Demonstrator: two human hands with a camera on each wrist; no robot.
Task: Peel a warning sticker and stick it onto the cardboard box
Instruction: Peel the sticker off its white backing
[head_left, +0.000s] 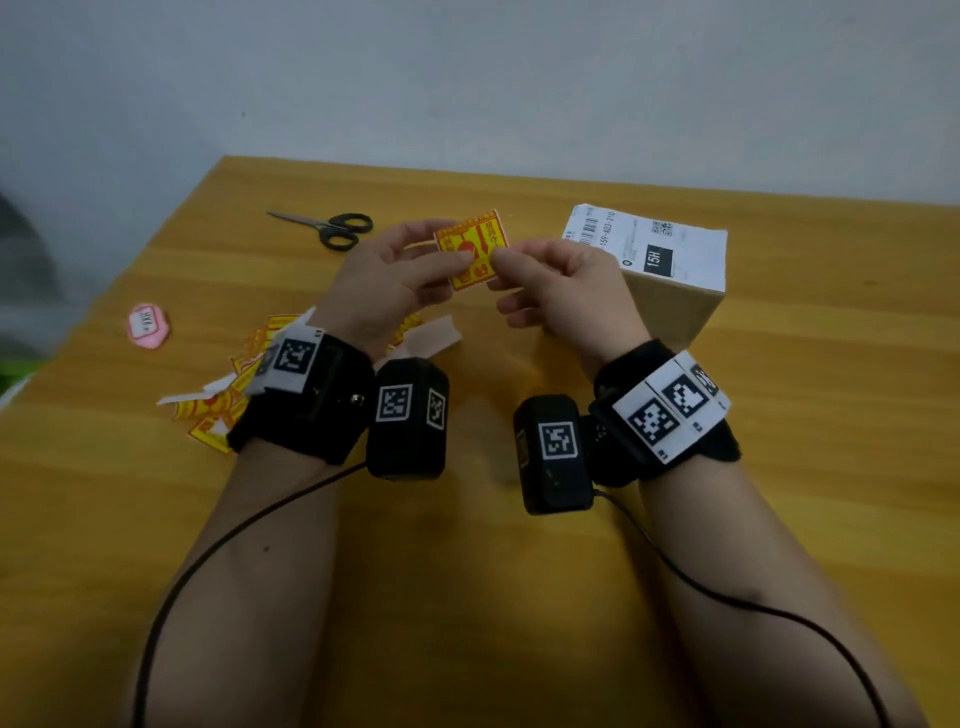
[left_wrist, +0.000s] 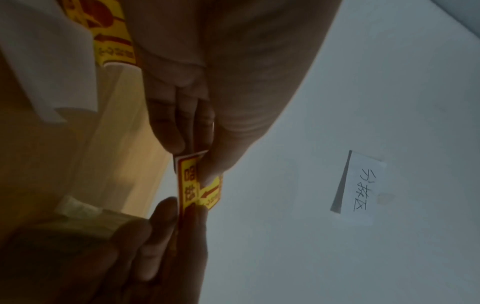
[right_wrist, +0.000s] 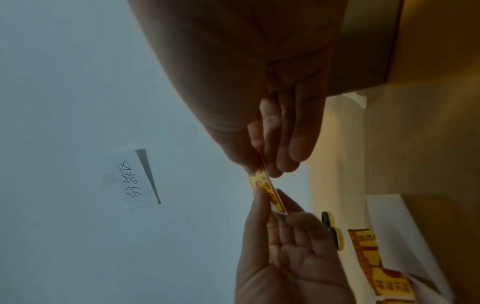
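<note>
A yellow and red warning sticker (head_left: 471, 247) on its white backing is held up above the table between both hands. My left hand (head_left: 395, 270) pinches its left edge between thumb and fingers. My right hand (head_left: 550, 280) pinches its right edge. The wrist views show the sticker (left_wrist: 197, 185) (right_wrist: 267, 191) edge-on between the fingertips of both hands. The cardboard box (head_left: 670, 291) with a white shipping label on top stands just right of my right hand.
Black scissors (head_left: 332, 226) lie at the back left. A heap of yellow sticker sheets and white backing strips (head_left: 228, 400) lies under my left wrist. A pink oval tag (head_left: 148, 325) sits near the table's left edge. A handwritten paper note (left_wrist: 363, 185) hangs on the wall.
</note>
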